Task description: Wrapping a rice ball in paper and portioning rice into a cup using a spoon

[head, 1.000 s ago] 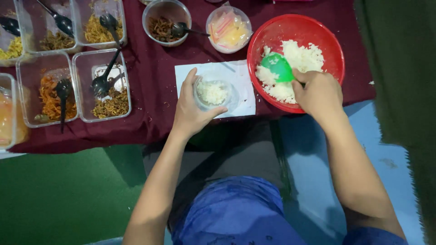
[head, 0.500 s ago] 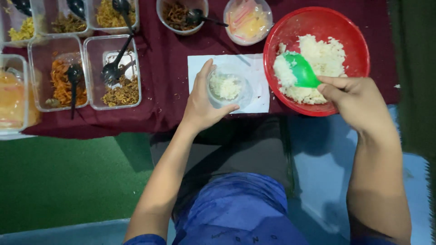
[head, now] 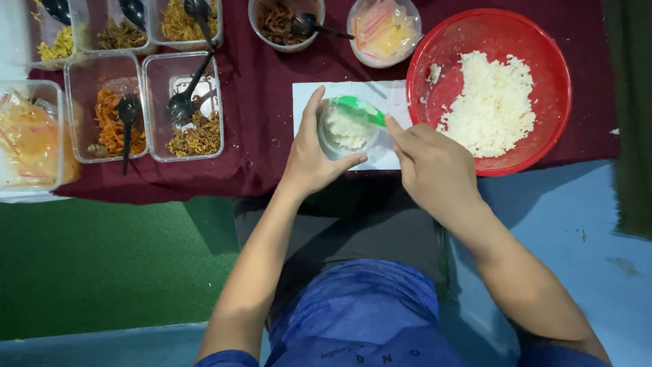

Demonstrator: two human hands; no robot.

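Cupping the small clear plastic cup (head: 346, 130), your left hand (head: 311, 158) has its fingers wrapped around the round wall. Your right hand (head: 435, 170) has its fingers pinched on the smooth green spoon (head: 358, 109), whose bowl sits over the lumpy white rice in the cup. Both rest on the white paper sheet (head: 309, 102) near the table's front edge, beside the round red bowl (head: 499, 37) of rice.

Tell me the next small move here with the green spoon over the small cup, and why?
Probably press the green spoon down to pack the rice in the small clear cup. The right hand holds the spoon at the cup's rim, the left hand steadies the cup, and the rice inside looks loose.
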